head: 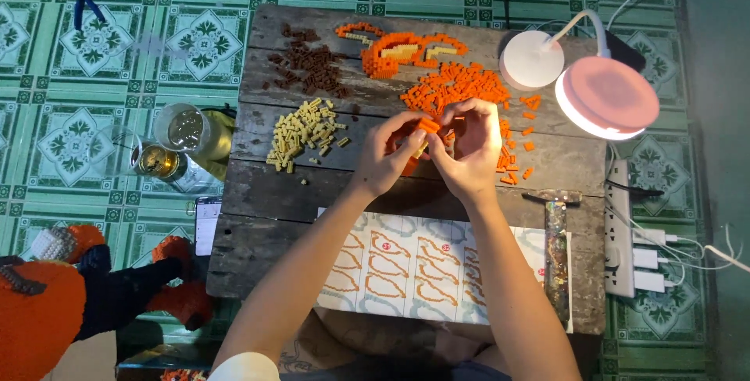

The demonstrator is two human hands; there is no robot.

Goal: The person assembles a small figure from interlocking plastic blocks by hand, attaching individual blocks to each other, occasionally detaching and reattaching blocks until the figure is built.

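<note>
Left hand (384,156) and right hand (469,147), each grip clamped on orange bricks (428,126) between fingertips, above wooden table (266,186)

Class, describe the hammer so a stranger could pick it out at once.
Start at the wooden table and go to its right edge, beside the white power strip. The hammer lies there across the instruction sheet; its paint-spattered handle is the only tool among small bricks.

Domestic room used as a hobby corner: green patterned floor tiles (70,45), a low, worn plank table (258,194), desk lamp (605,96) at its far right corner, power strip (621,233) along its right edge.
</note>
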